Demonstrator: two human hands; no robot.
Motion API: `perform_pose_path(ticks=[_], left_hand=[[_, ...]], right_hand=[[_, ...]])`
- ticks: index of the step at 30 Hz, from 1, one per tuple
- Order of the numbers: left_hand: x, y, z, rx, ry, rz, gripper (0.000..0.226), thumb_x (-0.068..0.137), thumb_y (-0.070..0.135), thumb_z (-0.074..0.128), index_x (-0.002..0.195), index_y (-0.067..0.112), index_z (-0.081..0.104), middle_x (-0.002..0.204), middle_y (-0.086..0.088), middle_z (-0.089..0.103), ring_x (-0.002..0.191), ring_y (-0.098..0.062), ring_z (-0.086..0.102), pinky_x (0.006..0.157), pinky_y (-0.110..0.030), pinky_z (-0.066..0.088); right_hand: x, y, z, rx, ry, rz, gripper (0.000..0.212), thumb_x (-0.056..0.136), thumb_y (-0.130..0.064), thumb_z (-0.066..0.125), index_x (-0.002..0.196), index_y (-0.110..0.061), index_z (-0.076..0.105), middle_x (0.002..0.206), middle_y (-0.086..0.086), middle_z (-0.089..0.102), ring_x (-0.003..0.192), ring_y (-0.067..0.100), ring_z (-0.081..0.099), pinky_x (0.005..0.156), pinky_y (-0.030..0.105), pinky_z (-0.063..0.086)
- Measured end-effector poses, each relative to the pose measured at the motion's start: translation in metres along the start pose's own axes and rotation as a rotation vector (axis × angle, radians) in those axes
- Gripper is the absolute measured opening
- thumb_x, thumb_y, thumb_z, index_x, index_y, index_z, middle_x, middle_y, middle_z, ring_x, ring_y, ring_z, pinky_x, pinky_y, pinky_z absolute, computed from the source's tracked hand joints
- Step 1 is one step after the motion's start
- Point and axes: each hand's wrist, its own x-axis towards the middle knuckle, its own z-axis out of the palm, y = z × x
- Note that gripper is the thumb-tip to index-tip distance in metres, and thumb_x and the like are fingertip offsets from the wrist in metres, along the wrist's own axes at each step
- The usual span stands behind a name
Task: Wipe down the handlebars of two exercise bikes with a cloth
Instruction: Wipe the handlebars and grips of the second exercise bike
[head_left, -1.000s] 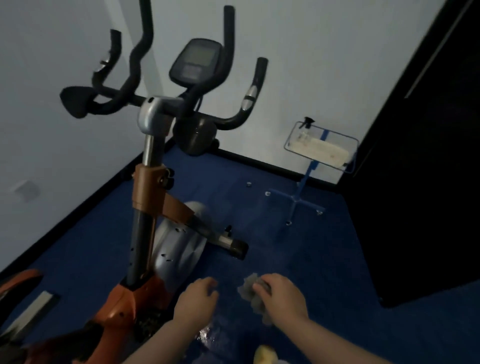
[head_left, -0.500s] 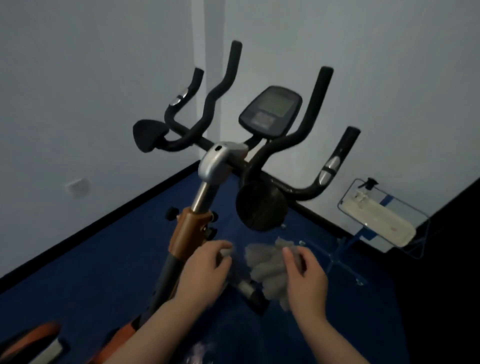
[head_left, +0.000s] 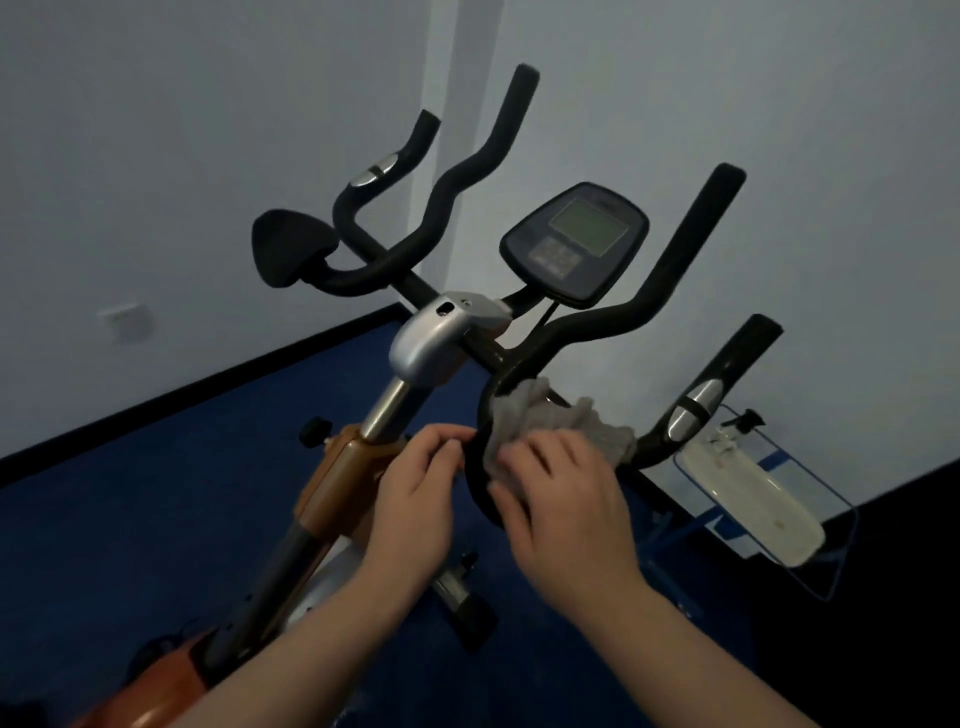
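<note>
A person stands at an exercise bike (head_left: 415, 358) in a dim room with pale walls and a dark blue floor (head_left: 156, 519), seen from above their own forearms. The bike's black handlebars (head_left: 597, 322) fan out in four upright prongs around a small console (head_left: 574, 241) with a grey screen, above a silver clamp on the stem. A crumpled grey cloth (head_left: 535, 415) is draped over the lower right curve of the handlebars, near the middle, where the bar bends down and round towards the person. The right hand (head_left: 566, 499) lies flat over the cloth, its fingers (head_left: 519, 457) spread and pressing the fabric against the bar rather than closed round it. The left hand (head_left: 415, 493) is just beside it on the left, its fingers curled, and the fingertips seem to pinch the edge of the bar or cloth; the blur makes it hard to tell which. The wiping of this first bike appears to be just starting: the cloth sits on one low section, and the long prongs with their silver sensor patches look untouched. The next move probably calls for wrapping the cloth round the bar and sliding it outward and up along the right prong, with the left hand steadying the frame. To the right, well apart on the floor, stands a blue-framed stand (head_left: 753, 499) holding a pale pad. No second bike is clearly in sight.
</note>
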Motion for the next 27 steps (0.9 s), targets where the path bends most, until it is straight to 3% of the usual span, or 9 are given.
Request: perform_pose_path(ticks=[4, 6, 9, 11, 14, 18, 20, 24, 27], left_hand=[[-0.004, 0.0, 0.004, -0.026, 0.022, 0.025, 0.027, 0.09, 0.03, 0.043, 0.092, 0.025, 0.069, 0.093, -0.005, 0.072, 0.094, -0.026, 0.066, 0.091, -0.05, 0.051], [-0.001, -0.001, 0.004, -0.026, 0.024, 0.037, 0.028, 0.091, 0.029, 0.043, 0.091, 0.023, 0.07, 0.092, -0.004, 0.072, 0.093, -0.024, 0.066, 0.089, -0.045, 0.051], [-0.001, -0.004, 0.003, -0.014, 0.044, 0.049, 0.032, 0.098, 0.021, 0.042, 0.089, 0.026, 0.072, 0.09, 0.002, 0.073, 0.089, -0.015, 0.067, 0.082, -0.028, 0.051], [-0.005, -0.007, 0.003, -0.016, 0.059, 0.032, 0.037, 0.1, 0.017, 0.04, 0.087, 0.03, 0.072, 0.089, 0.004, 0.073, 0.087, -0.011, 0.067, 0.076, -0.018, 0.051], [-0.008, -0.01, 0.006, -0.044, 0.08, 0.015, 0.033, 0.101, 0.014, 0.039, 0.091, 0.02, 0.07, 0.09, -0.003, 0.073, 0.09, -0.02, 0.067, 0.079, -0.028, 0.053], [-0.008, -0.005, 0.01, -0.078, 0.14, 0.037, 0.031, 0.099, 0.01, 0.04, 0.092, 0.007, 0.07, 0.084, -0.004, 0.071, 0.078, -0.007, 0.066, 0.067, -0.015, 0.053], [-0.007, -0.004, 0.011, -0.07, 0.155, 0.019, 0.033, 0.099, 0.011, 0.04, 0.087, 0.013, 0.07, 0.082, 0.004, 0.072, 0.076, -0.002, 0.066, 0.065, -0.012, 0.051], [-0.007, -0.002, 0.01, -0.065, 0.134, -0.008, 0.034, 0.1, 0.017, 0.039, 0.087, 0.017, 0.071, 0.085, 0.002, 0.073, 0.082, -0.008, 0.067, 0.075, -0.023, 0.055], [-0.005, 0.002, 0.013, -0.054, 0.151, 0.034, 0.036, 0.1, 0.016, 0.04, 0.084, 0.023, 0.07, 0.082, 0.012, 0.073, 0.079, 0.0, 0.066, 0.073, -0.016, 0.052]], right_hand=[[0.001, 0.025, -0.019, 0.032, -0.217, -0.28, 0.013, 0.084, -0.034, 0.057, 0.093, -0.025, 0.061, 0.092, -0.007, 0.057, 0.089, 0.015, 0.05, 0.074, 0.03, 0.04], [0.023, 0.023, -0.021, 0.092, -0.195, -0.23, 0.013, 0.085, -0.029, 0.062, 0.094, -0.02, 0.064, 0.092, -0.003, 0.06, 0.087, 0.018, 0.053, 0.073, 0.035, 0.045], [0.024, 0.0, -0.01, 0.053, -0.118, -0.112, 0.013, 0.086, -0.025, 0.06, 0.095, -0.017, 0.065, 0.091, 0.001, 0.062, 0.084, 0.02, 0.056, 0.069, 0.033, 0.047], [0.006, -0.001, -0.008, 0.025, -0.214, -0.234, 0.016, 0.084, -0.024, 0.053, 0.093, -0.018, 0.065, 0.09, -0.001, 0.063, 0.083, 0.019, 0.057, 0.068, 0.03, 0.046], [0.008, 0.012, -0.015, 0.087, -0.326, -0.353, 0.016, 0.081, -0.023, 0.054, 0.091, -0.019, 0.066, 0.092, -0.003, 0.064, 0.087, 0.018, 0.056, 0.072, 0.03, 0.047], [0.019, -0.007, -0.005, 0.039, -0.183, -0.242, 0.012, 0.086, -0.017, 0.063, 0.095, -0.015, 0.07, 0.095, 0.001, 0.064, 0.084, 0.018, 0.056, 0.067, 0.028, 0.046], [0.01, -0.011, -0.002, -0.023, -0.22, -0.299, 0.009, 0.08, -0.013, 0.067, 0.088, -0.016, 0.071, 0.092, 0.0, 0.064, 0.082, 0.019, 0.057, 0.063, 0.028, 0.045], [0.001, 0.024, -0.022, 0.001, -0.285, -0.449, 0.01, 0.071, -0.013, 0.073, 0.078, -0.02, 0.07, 0.086, -0.006, 0.06, 0.081, 0.016, 0.054, 0.065, 0.025, 0.036], [0.021, 0.042, -0.038, 0.303, -0.077, -0.153, 0.011, 0.075, -0.018, 0.074, 0.084, -0.021, 0.067, 0.089, -0.007, 0.056, 0.083, 0.007, 0.053, 0.072, 0.018, 0.043]])
